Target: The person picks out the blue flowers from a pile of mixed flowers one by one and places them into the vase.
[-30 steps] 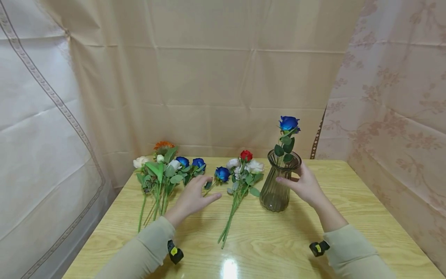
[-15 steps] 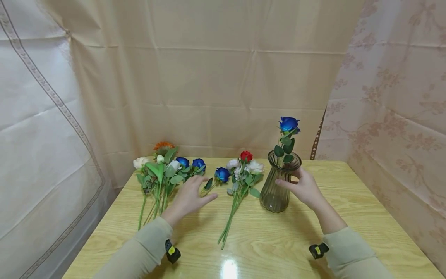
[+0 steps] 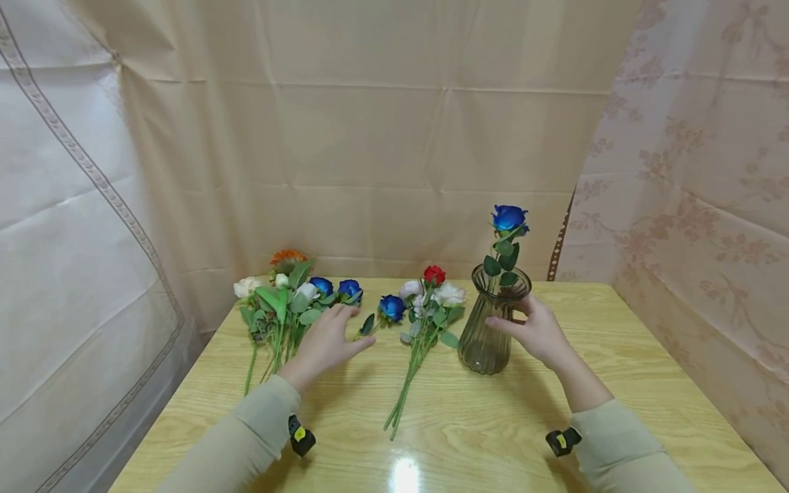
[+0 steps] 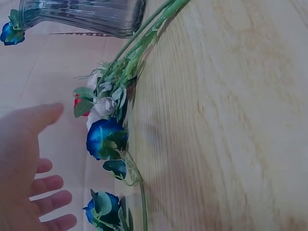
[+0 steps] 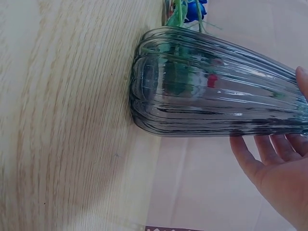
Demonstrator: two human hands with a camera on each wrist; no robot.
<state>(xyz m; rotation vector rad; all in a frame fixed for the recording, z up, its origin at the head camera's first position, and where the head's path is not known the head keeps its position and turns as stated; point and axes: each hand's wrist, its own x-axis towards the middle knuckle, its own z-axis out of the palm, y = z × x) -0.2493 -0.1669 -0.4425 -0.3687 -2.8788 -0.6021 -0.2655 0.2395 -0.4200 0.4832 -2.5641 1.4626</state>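
- Table (image 3: 468, 445): pale wood grain, glossy, we see a bright light reflection near the front edge.
- Left bunch (image 3: 274, 299): lies on the table; orange bloom at the back, white blooms, broad green leaves, long green stems, two blue roses along its right side.
- Vase (image 3: 483, 346): stands on the table, right of the flowers. Smoky see-through glass, ribbed lengthwise, wide base, narrower neck, flared round rim. Wrist view lets us see red and green through it.
- Right bunch (image 3: 425, 335): on the table between left bunch and vase; white blooms, grey-green leaves, stems crossing toward us.
- Right hand (image 3: 537, 330): thumb and fingers curled round the vase just below the rim, so we have it held.
- Left hand (image 3: 323, 342): fingers spread, thumb wide apart, nothing gripped; above the table beside the left bunch.
- Upright blue rose (image 3: 509, 218): in the vase, bloom well above the rim, dark green leaves at the mouth.
- Loose blue rose (image 3: 391, 308): lying between the bunches, thin stem, one dark leaf.
- Red rose (image 3: 434, 274): small, tops the right bunch.
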